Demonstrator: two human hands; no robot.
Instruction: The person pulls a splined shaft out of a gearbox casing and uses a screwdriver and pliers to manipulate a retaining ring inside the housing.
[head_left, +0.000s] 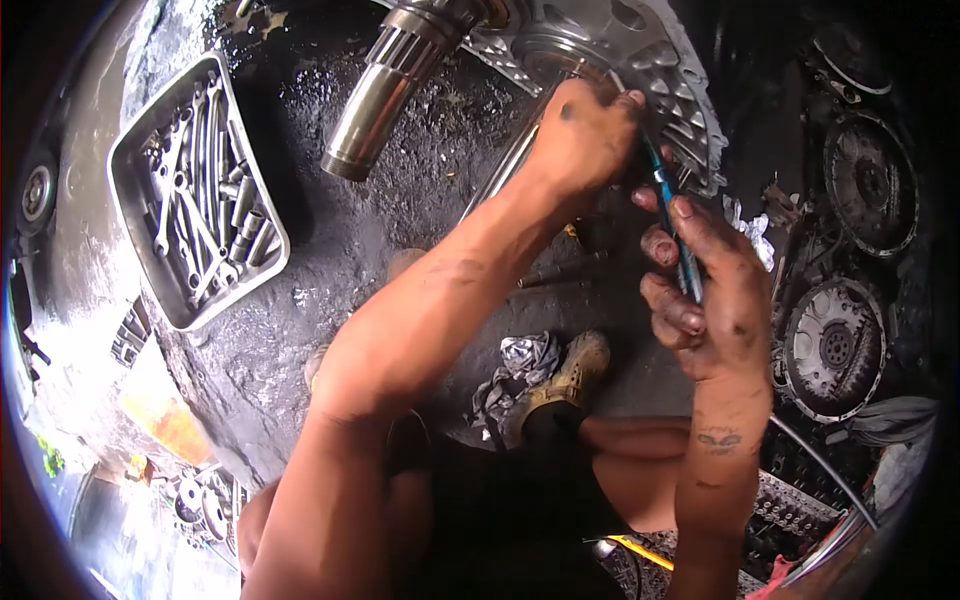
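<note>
A thin tool with a blue-green handle [661,180] is held in my right hand [708,275], whose dirty fingers curl round it. Its narrow upper end reaches up beside my left hand [588,135], against the cast metal housing [675,60]. My left hand is closed near the round opening in that housing, its fingertips by the tool's upper end; whether it grips anything is hidden. To its left a splined metal shaft [380,100] juts down from the top.
A metal tray [282,240] of wrenches and sockets lies at the left. Round clutch-like discs [835,345] line the right side. Crumpled cloth [530,355] lies beside a shoe [575,375] at the centre bottom. Perforated metal parts [795,500] are at the lower right.
</note>
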